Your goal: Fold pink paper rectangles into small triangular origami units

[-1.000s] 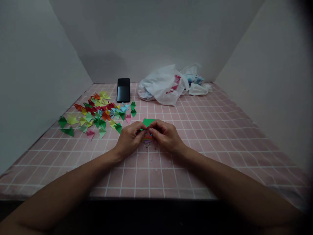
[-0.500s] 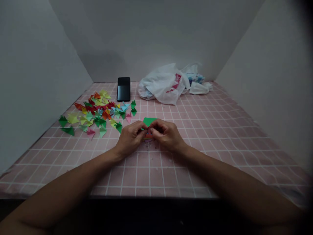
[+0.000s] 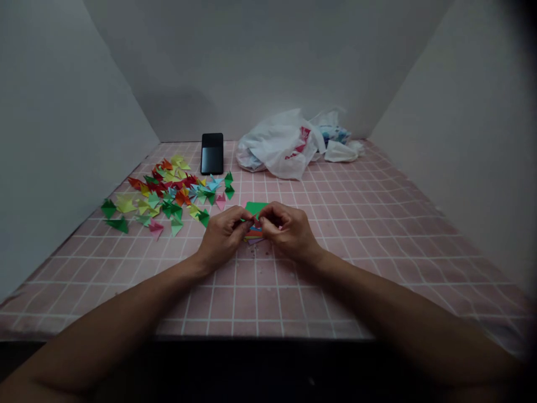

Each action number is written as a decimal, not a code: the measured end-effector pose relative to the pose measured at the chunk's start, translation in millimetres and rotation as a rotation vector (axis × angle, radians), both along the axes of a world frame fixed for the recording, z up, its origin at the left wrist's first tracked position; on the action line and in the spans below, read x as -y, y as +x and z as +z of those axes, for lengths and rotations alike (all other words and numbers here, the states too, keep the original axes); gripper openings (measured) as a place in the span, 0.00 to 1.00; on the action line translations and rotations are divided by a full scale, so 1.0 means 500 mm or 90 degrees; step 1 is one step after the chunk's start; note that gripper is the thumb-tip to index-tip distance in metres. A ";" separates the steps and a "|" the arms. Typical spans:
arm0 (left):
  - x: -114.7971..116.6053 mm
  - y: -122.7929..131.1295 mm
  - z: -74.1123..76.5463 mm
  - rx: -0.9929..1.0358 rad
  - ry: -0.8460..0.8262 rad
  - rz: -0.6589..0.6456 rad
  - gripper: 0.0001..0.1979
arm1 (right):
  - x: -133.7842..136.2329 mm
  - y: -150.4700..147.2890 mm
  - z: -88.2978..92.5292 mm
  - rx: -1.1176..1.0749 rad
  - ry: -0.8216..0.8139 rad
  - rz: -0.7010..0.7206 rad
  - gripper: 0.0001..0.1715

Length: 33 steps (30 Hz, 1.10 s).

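Over a stack of coloured paper sheets (image 3: 254, 208), green on top, my two hands meet fingertip to fingertip. My left hand (image 3: 224, 234) is closed, its thumb and index finger pinching a small reddish piece of paper (image 3: 256, 217). My right hand (image 3: 290, 229) pinches the same piece from the other side. Fingers cover most of that piece, so its folds cannot be made out. Edges of orange, blue and yellow sheets show beneath the hands. To the left lies a spread pile of small folded paper cranes (image 3: 171, 208) in green, yellow, red, blue and pink.
A black phone (image 3: 212, 154) stands behind the cranes. Crumpled white plastic bags (image 3: 277, 143) rest at the back, one with red print. The pink checked tablecloth (image 3: 377, 246) covers the table, with pale walls on three sides. Tiny scraps lie just below the hands.
My right hand's fingertips have shifted slightly, and both hands still pinch the small paper. A little more of the coloured sheets' edges shows under them. The cranes, phone and bags stay put.
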<state>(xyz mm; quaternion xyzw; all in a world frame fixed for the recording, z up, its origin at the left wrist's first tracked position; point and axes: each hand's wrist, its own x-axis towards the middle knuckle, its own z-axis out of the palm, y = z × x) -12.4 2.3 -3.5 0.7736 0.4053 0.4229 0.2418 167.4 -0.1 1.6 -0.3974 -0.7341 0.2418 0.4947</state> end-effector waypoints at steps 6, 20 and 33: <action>-0.006 -0.002 -0.008 0.023 -0.018 -0.010 0.04 | -0.005 0.005 -0.008 -0.028 -0.029 0.057 0.06; -0.006 0.001 -0.012 0.099 -0.133 -0.062 0.04 | -0.005 0.010 -0.003 0.061 0.135 0.044 0.07; -0.003 0.006 -0.005 0.228 -0.242 -0.066 0.05 | -0.001 0.010 0.007 0.095 0.195 0.000 0.07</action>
